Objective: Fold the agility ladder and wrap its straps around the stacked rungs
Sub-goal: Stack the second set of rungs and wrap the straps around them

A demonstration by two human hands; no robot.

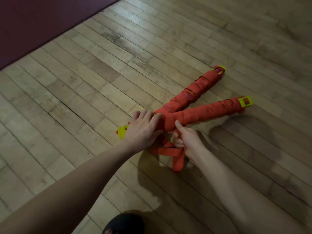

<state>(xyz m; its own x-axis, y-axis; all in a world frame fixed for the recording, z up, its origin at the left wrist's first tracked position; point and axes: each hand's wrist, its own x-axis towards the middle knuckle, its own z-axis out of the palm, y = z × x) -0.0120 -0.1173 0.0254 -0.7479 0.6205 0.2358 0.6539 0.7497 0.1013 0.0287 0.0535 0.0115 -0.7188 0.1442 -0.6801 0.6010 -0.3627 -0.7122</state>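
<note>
Two bundles of yellow rungs wrapped in red strap lie crossed on the wooden floor. One bundle (190, 92) points up to the right, the other (209, 111) lies lower, with yellow rung ends showing at the tips. My left hand (143, 129) rests flat with straight fingers on the bundles where they cross, above a yellow rung end (122, 131). My right hand (187, 137) grips the loose red strap (170, 152), thumb up against the wrapped part. A strap loop hangs below that hand.
Pale wooden floorboards (84, 92) run all around. A dark maroon mat (33, 22) covers the top left corner. A dark shoe or knee (125, 223) shows at the bottom edge.
</note>
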